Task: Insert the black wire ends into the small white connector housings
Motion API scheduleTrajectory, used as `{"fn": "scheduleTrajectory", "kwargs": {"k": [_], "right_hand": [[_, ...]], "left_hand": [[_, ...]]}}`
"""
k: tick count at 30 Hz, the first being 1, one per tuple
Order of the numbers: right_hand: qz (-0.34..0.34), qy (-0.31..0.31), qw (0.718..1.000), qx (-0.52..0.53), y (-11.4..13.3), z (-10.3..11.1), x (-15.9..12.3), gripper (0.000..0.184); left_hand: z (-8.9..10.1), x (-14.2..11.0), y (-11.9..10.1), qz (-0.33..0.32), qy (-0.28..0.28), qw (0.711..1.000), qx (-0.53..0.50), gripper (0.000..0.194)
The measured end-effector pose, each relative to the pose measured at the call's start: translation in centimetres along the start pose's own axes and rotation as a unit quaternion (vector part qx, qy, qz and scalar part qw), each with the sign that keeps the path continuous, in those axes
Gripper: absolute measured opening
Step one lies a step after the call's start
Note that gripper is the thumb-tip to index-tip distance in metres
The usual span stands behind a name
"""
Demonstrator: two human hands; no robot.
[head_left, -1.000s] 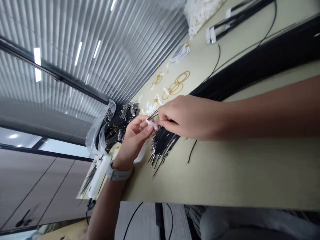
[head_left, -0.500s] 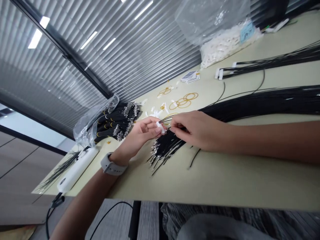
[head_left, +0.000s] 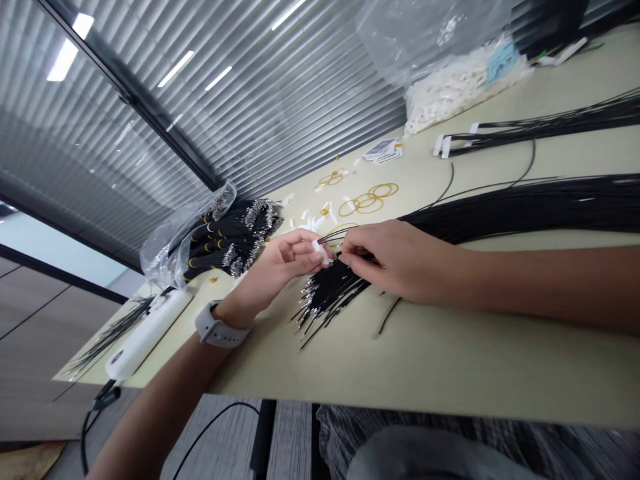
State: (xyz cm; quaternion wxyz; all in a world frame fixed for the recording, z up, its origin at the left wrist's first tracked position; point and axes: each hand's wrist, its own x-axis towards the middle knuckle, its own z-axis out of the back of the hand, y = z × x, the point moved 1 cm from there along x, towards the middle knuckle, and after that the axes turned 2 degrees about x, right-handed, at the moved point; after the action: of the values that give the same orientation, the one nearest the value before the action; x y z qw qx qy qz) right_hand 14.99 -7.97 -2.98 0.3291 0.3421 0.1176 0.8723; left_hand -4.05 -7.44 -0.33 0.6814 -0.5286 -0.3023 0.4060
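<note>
My left hand [head_left: 293, 260], with a grey-banded watch [head_left: 217, 327] on its wrist, pinches a small white plastic connector [head_left: 323, 252] between finger and thumb. Several thin black wires [head_left: 333, 233] fan out from that connector. My right hand [head_left: 395, 257] is right next to it, its fingertips closed on the wires close to the connector. A loose bunch of black wires with bare metal ends [head_left: 325, 297] lies on the beige table [head_left: 450, 360] under both hands. Whether my right fingers hold one wire or several is hidden.
A long black wire bundle [head_left: 530, 210] runs off to the right. Beyond it lie wires with white connectors [head_left: 500, 133], gold rubber bands [head_left: 365, 202], a bag of white parts [head_left: 460, 90], bagged black harnesses [head_left: 230, 240] and a white power strip [head_left: 147, 343]. Window blinds line the far side.
The view has rolled so the table sits more level. My right fingers have moved closer to the white connector, and my left hand still holds it.
</note>
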Motion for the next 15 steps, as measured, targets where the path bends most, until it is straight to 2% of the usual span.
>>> {"fn": "scheduleTrajectory", "kwargs": {"k": [15], "right_hand": [[0.006,0.018,1.000,-0.017,-0.03,-0.11,0.03,0.021]], "left_hand": [[-0.33,-0.04,-0.37,-0.010,-0.018,0.999,0.043,0.014]]}}
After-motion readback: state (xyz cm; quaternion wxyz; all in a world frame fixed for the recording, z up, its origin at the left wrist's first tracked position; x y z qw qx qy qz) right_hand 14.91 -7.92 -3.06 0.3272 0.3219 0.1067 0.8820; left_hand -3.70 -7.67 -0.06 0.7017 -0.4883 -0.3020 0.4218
